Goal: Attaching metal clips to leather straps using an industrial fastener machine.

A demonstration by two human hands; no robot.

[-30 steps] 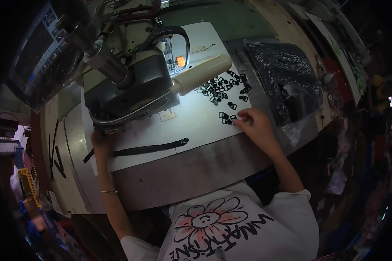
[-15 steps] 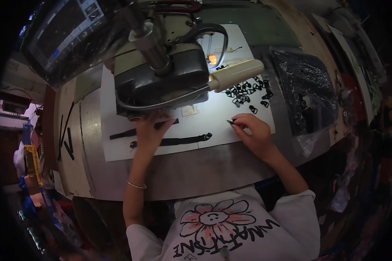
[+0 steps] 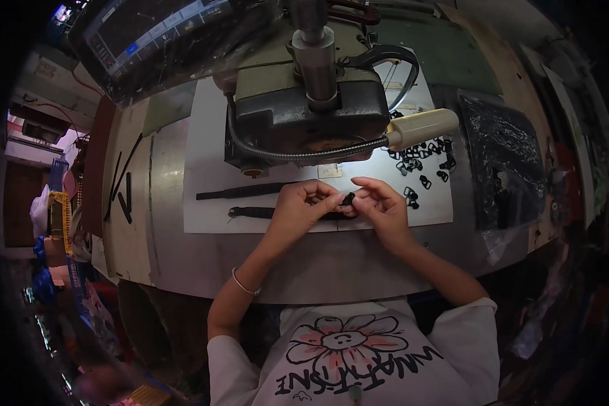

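Observation:
Both hands meet in front of the sewing-machine-like head. A small black buckle [image 3: 347, 199] sits between my fingertips. My left hand [image 3: 303, 206] is closed, thumb and forefinger pinching its left side. My right hand [image 3: 386, 210] pinches it from the right. My fingers partly cover the buckle, so its exact shape is hidden. Two black straps lie on the white sheet: the farther strap [image 3: 240, 191] runs behind my left hand, and the nearer strap [image 3: 252, 212] passes under my hands. Whether a strap end is in my fingers, I cannot tell.
The dark machine head [image 3: 277, 118] overhangs the white sheet [image 3: 430, 210], with a cream-handled lamp [image 3: 423, 128] on its right. Several loose black buckles [image 3: 413, 162] lie below the lamp. A clear plastic bag [image 3: 504, 155] is farther right. Black strips [image 3: 125, 196] lie at left; a screen [image 3: 155, 34] stands behind.
My left hand has moved right from the far strap, and my right hand has come inward with the small black piece. The hands now meet at it. The whole view has shifted.

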